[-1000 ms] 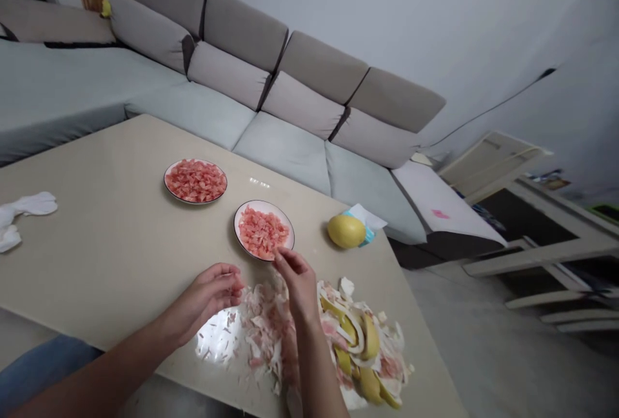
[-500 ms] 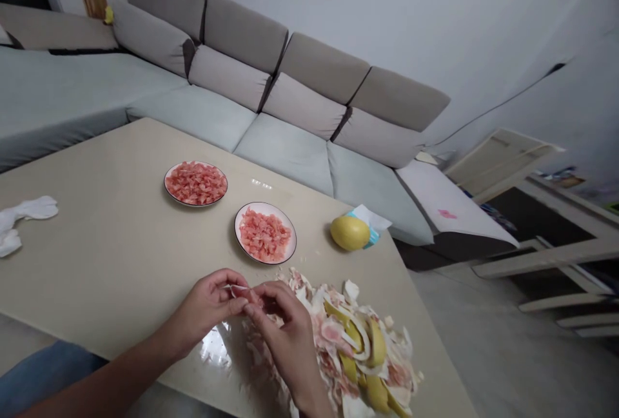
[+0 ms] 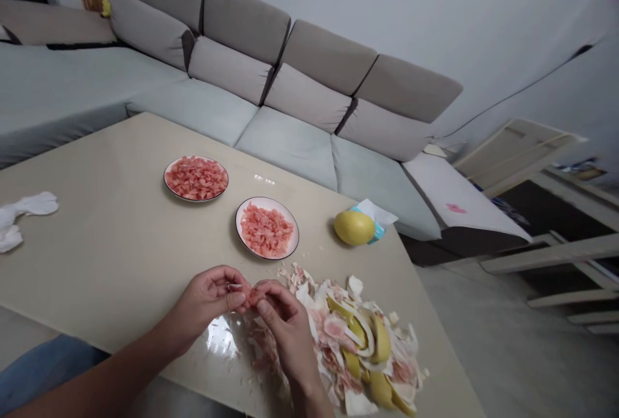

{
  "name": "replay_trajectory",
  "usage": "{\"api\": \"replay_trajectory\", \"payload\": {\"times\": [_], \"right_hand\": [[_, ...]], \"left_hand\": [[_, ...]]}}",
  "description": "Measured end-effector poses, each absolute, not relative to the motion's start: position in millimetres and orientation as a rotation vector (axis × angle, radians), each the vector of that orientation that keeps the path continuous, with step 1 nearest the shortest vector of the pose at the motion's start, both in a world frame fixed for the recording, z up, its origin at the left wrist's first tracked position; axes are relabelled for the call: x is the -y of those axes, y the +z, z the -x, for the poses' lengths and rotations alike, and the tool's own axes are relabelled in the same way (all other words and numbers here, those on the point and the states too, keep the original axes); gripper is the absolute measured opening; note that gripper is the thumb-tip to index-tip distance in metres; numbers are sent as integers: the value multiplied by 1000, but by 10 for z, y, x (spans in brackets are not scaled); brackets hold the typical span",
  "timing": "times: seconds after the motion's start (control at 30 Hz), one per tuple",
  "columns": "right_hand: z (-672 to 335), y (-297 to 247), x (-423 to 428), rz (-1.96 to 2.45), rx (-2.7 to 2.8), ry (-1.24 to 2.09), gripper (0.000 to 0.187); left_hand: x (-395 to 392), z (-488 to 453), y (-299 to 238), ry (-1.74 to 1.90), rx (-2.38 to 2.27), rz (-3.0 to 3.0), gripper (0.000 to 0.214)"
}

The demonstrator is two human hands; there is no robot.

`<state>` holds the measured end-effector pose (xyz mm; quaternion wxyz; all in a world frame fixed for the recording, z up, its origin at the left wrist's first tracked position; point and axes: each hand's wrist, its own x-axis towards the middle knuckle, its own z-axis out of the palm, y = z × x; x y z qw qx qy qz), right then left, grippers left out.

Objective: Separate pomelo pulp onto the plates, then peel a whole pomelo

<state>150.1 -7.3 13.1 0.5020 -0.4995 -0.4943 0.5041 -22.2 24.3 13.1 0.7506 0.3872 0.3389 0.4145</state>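
Note:
My left hand (image 3: 210, 298) and my right hand (image 3: 283, 328) meet above the near table edge, both pinching one small pink pomelo piece (image 3: 250, 294) between their fingertips. Just right of my hands lies a pile of pomelo peel and white membrane scraps (image 3: 355, 344). Beyond my hands stands a white plate (image 3: 267, 229) heaped with pink pomelo flesh. A second plate (image 3: 196, 178) with more pink flesh sits farther left and back.
A whole yellow pomelo (image 3: 354, 228) rests by a tissue pack (image 3: 374, 218) near the beige table's (image 3: 97, 237) right edge. White crumpled cloth (image 3: 19, 215) lies at the far left. A grey sectional sofa (image 3: 271, 102) runs behind the table.
My right hand has come back from the near plate's rim and joined my left hand. Both now grip a small pink piece.

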Motion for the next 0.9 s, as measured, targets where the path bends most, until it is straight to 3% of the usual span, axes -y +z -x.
{"api": "replay_trajectory", "payload": {"times": [0.17,0.33,0.9], "right_hand": [[-1436,145,120,1313,1292,1072,26],[-1434,237,161,1344,1392,925,12],[-1430,-47,85,1017,750,1550,25]], "left_hand": [[-248,234,97,958,-805,-923,21],[-216,234,107,971,-794,-948,18],[-211,237,245,894,-687,-695,22]]}}
